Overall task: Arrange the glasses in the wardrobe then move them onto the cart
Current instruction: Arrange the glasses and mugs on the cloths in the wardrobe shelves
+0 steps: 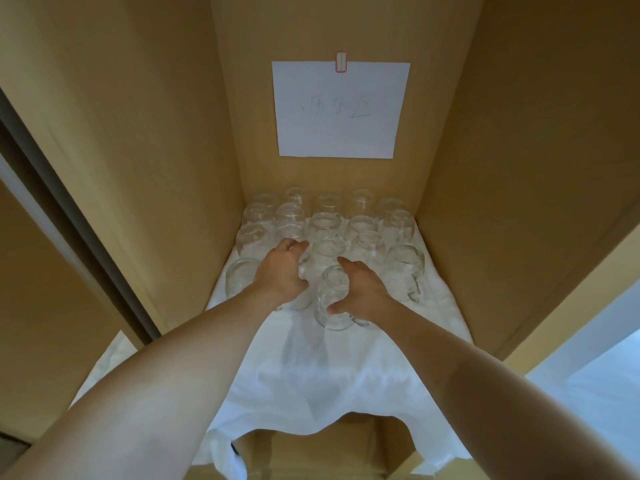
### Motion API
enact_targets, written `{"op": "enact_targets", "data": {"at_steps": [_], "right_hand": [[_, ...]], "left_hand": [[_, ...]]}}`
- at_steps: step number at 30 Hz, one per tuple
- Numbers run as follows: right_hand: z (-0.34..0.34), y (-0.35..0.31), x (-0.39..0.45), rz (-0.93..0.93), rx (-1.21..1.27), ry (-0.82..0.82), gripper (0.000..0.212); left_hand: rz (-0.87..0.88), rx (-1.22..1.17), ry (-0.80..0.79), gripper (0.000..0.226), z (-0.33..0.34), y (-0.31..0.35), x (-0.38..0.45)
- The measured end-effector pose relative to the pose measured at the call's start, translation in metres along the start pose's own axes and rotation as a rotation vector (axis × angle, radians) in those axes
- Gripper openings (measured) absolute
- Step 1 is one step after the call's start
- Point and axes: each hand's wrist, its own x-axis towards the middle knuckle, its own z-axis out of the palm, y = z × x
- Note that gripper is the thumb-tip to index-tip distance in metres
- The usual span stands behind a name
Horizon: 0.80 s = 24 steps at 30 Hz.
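We look down into the wardrobe [502, 168], a tall wood-toned compartment with a handwritten paper note [339, 109] taped to its back wall. Clear glass mugs [327, 223] stand upside down in rough rows on a white cloth [311, 368] covering the shelf. The left hand [282, 268] rests over a mug in the front-left part of the group, fingers curled down around it; how firm the hold is we cannot tell. The right hand [360, 289] wraps the nearest mug [332, 299], which sits alone in front of the rows, thumb on its near side. We judge the arranging step is in hand: the front mugs are being set into line. The cart is not in view. Next move likely calls for sliding the front mug level with its neighbours without knocking them.
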Motion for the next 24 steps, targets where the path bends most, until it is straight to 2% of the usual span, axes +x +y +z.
{"op": "enact_targets", "data": {"at_steps": [5,12,24], "right_hand": [[-0.013,0.0,-0.013,-0.035,-0.024,0.047,0.111],[-0.043,-0.008,-0.038,-0.078,-0.129,0.084,0.09],[-0.087,-0.037,-0.102,-0.189,-0.254,0.179,0.097]], "left_hand": [[-0.039,0.073,-0.053,0.099,-0.01,0.01,-0.007],[-0.057,0.117,0.008,0.099,-0.051,0.043,-0.024],[-0.113,0.089,0.178,0.085,-0.096,0.103,-0.094]]}}
